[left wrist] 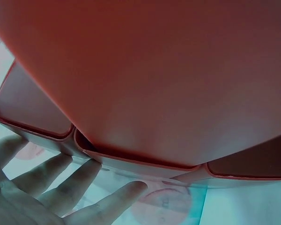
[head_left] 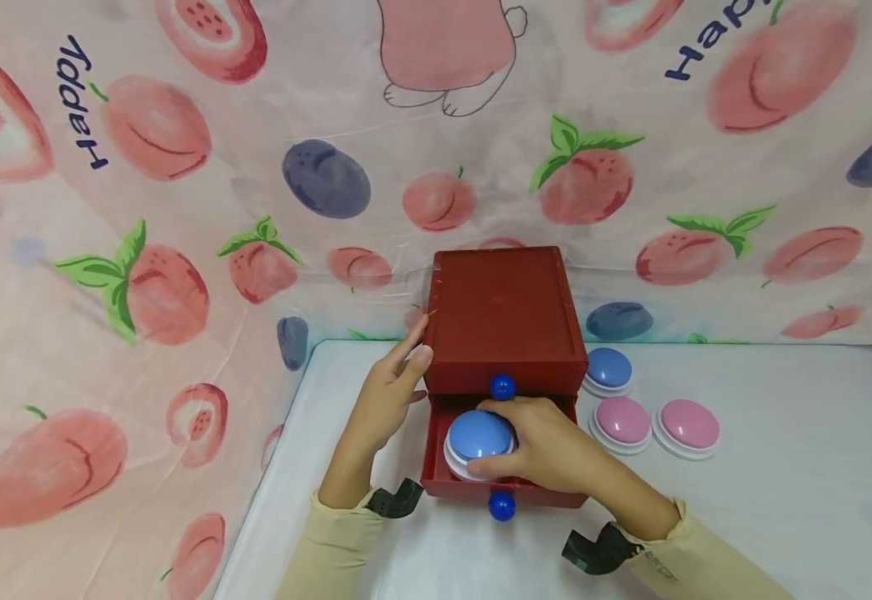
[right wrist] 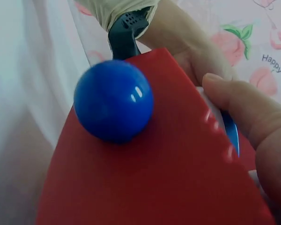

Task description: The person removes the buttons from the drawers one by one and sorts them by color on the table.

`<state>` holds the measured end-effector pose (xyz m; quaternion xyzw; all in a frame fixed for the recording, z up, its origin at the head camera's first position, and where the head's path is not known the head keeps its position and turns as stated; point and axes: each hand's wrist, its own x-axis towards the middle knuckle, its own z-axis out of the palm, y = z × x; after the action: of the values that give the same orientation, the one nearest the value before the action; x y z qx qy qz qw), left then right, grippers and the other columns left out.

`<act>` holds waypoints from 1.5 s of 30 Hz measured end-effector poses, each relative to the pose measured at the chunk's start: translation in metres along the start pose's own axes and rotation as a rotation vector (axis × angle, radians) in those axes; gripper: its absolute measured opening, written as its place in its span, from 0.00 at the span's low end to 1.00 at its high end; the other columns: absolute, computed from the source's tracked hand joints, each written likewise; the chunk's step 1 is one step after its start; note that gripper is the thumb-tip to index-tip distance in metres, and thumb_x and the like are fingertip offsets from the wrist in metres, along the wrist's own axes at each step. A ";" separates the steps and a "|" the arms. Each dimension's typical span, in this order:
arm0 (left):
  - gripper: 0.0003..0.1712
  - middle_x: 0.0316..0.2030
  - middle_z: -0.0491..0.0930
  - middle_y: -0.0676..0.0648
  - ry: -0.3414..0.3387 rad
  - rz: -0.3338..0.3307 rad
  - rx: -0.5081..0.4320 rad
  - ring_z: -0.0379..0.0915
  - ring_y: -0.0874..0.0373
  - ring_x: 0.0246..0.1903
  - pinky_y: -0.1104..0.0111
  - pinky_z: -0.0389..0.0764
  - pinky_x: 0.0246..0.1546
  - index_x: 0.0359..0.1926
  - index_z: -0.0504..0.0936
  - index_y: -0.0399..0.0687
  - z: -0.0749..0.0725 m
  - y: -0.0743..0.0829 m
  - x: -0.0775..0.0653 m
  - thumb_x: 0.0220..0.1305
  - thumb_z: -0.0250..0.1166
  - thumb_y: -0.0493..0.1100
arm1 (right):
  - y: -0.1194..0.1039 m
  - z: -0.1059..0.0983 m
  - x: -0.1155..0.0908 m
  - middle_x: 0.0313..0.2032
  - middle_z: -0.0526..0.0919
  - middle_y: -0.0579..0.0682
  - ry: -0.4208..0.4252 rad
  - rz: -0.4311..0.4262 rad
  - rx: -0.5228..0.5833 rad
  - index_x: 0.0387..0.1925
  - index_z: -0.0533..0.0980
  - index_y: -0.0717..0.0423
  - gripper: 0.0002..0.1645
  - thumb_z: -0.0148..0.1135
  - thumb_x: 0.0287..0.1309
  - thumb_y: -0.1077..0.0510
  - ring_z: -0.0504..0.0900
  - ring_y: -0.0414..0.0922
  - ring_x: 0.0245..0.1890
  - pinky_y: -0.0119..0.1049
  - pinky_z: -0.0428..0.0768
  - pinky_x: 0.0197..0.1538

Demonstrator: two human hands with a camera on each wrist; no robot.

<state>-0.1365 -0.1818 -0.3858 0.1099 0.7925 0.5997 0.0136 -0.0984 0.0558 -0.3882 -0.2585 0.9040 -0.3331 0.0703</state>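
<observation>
A small red drawer cabinet (head_left: 507,308) with round blue knobs stands on the white table, its lower drawer (head_left: 466,492) pulled out. Inside that drawer is a push button (head_left: 481,433) with a blue dome and white base. My right hand (head_left: 552,442) holds this button, thumb on its near side and fingers behind it. In the right wrist view the drawer's front and its blue knob (right wrist: 114,101) cover most of the button. Against the cabinet's left side rests my left hand (head_left: 385,400), its fingers (left wrist: 75,187) spread and straight in the left wrist view.
Right of the cabinet are another blue push button (head_left: 609,369) and two pink ones, one pink (head_left: 623,422) beside the drawer and the other pink (head_left: 688,425) farther right. A fruit-print cloth (head_left: 436,142) hangs behind the table and down its left side.
</observation>
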 end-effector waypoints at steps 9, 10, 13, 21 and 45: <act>0.31 0.76 0.61 0.50 -0.003 -0.017 -0.006 0.70 0.43 0.69 0.43 0.83 0.52 0.77 0.60 0.78 0.000 0.001 -0.001 0.77 0.55 0.59 | 0.001 -0.004 -0.015 0.55 0.86 0.51 0.105 0.093 0.061 0.60 0.81 0.51 0.43 0.80 0.45 0.34 0.85 0.54 0.54 0.55 0.87 0.50; 0.31 0.76 0.61 0.50 -0.001 -0.017 -0.005 0.70 0.43 0.69 0.43 0.83 0.52 0.77 0.60 0.78 0.000 0.001 -0.001 0.77 0.55 0.59 | 0.001 -0.006 -0.017 0.55 0.86 0.51 0.105 0.095 0.067 0.60 0.81 0.51 0.43 0.79 0.45 0.34 0.85 0.54 0.53 0.55 0.87 0.49; 0.31 0.77 0.61 0.51 0.005 -0.014 0.001 0.69 0.43 0.70 0.44 0.84 0.52 0.77 0.60 0.78 0.000 0.002 -0.001 0.77 0.55 0.59 | 0.000 -0.011 -0.021 0.54 0.86 0.50 0.093 0.102 0.086 0.59 0.81 0.49 0.42 0.79 0.45 0.33 0.85 0.53 0.53 0.53 0.88 0.49; 0.31 0.78 0.59 0.52 -0.002 -0.011 -0.004 0.68 0.44 0.71 0.44 0.83 0.53 0.77 0.59 0.77 -0.002 0.001 -0.001 0.77 0.55 0.59 | -0.003 -0.034 -0.041 0.54 0.85 0.47 0.063 0.163 0.147 0.60 0.80 0.43 0.42 0.79 0.44 0.32 0.83 0.50 0.52 0.50 0.88 0.46; 0.32 0.78 0.58 0.52 -0.017 -0.014 -0.011 0.66 0.44 0.72 0.42 0.82 0.54 0.77 0.59 0.77 -0.001 0.002 0.000 0.77 0.54 0.60 | 0.039 -0.080 -0.096 0.58 0.83 0.57 0.346 0.113 0.034 0.62 0.80 0.47 0.43 0.85 0.42 0.44 0.84 0.54 0.49 0.26 0.85 0.44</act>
<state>-0.1362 -0.1824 -0.3836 0.1096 0.7897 0.6030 0.0252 -0.0570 0.1757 -0.3558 -0.1450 0.9100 -0.3832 -0.0634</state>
